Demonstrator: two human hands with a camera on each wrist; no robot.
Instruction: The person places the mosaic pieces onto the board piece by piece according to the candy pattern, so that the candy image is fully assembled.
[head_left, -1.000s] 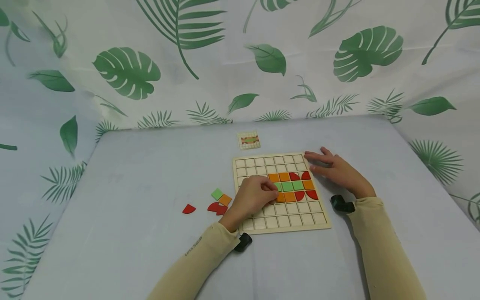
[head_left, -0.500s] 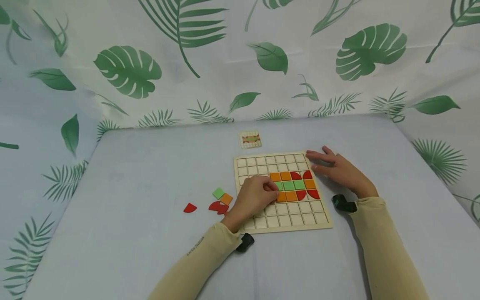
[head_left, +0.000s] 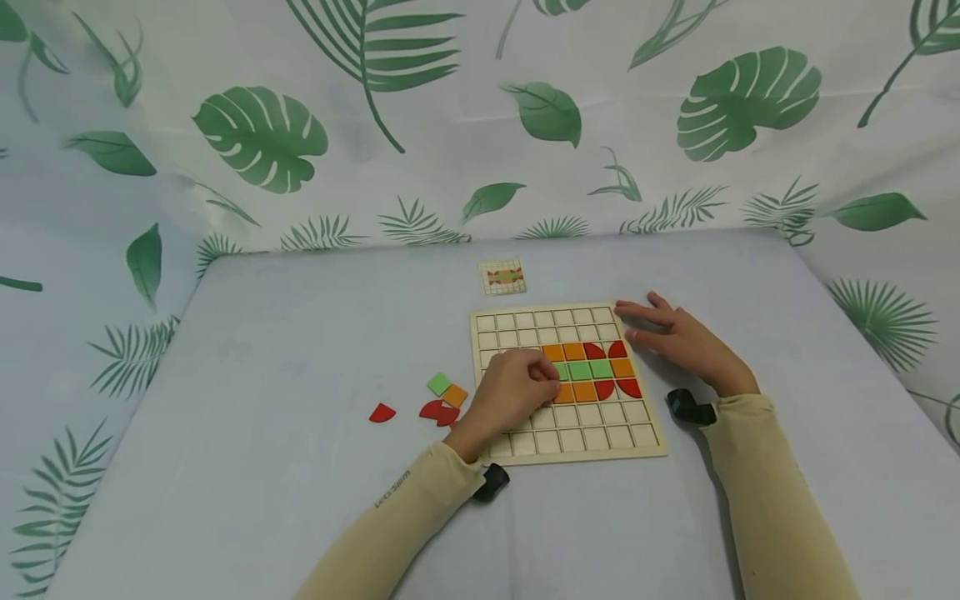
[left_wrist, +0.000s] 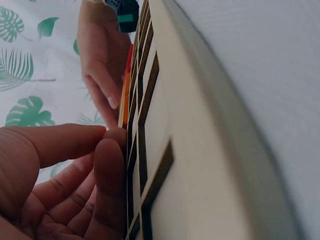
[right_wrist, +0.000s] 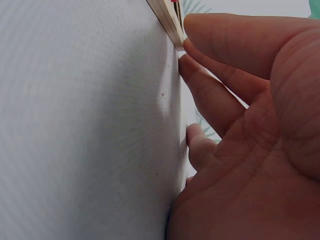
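Observation:
In the head view, a wooden grid board (head_left: 570,446) carries orange and green square tiles and red quarter-round tiles on its right half. My left hand (head_left: 510,387) reaches over the board's left side. Its thumb and index finger pinch at the left edge of an orange tile (head_left: 565,393) in the lower coloured row. The left wrist view has only a sliver of red-orange at these fingertips; the hand hides the cells under it. At the board's upper right edge, my right hand (head_left: 686,346) rests with loosely extended fingers, fingertips against the rim (right_wrist: 172,25).
Left of the board lie a loose green tile (head_left: 438,384), an orange tile (head_left: 454,396) and several red quarter-round tiles (head_left: 382,412). A small pattern card (head_left: 503,277) lies behind the board. A leaf-printed cloth (head_left: 420,167) rises at the table's back edge.
Both hands keep nearly the same places on the board. The whole head view has shifted slightly, with the board appearing a little farther right; no tile has visibly moved.

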